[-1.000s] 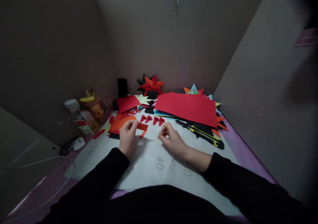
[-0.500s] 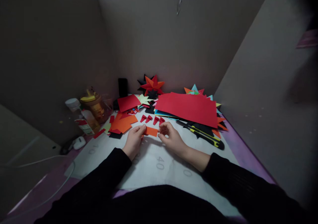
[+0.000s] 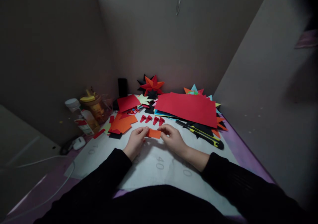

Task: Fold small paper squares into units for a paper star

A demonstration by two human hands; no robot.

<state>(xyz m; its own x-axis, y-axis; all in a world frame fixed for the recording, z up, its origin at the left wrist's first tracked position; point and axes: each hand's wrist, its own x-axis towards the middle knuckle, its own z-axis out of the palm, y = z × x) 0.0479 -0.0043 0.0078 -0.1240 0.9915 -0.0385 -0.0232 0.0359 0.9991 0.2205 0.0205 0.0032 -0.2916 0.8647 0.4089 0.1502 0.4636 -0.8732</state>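
A small orange paper rectangle (image 3: 154,133) is held flat just above the white mat (image 3: 159,164). My left hand (image 3: 135,141) pinches its left end and my right hand (image 3: 172,138) pinches its right end, both with fingers closed. Just beyond my hands lie several small folded red paper pieces (image 3: 152,119). A loose pile of orange paper pieces (image 3: 123,124) sits to the left of my left hand.
A large red sheet (image 3: 187,108) tops a stack of coloured paper at the back right. A black-and-yellow utility knife (image 3: 202,135) lies beside it. Paper stars (image 3: 152,84) stand at the back wall. Bottles (image 3: 84,116) and a jar (image 3: 95,106) stand at left.
My left hand carried the orange piece from the left toward the centre. My right hand came in and took hold of its other end; the piece now lies level between both hands.
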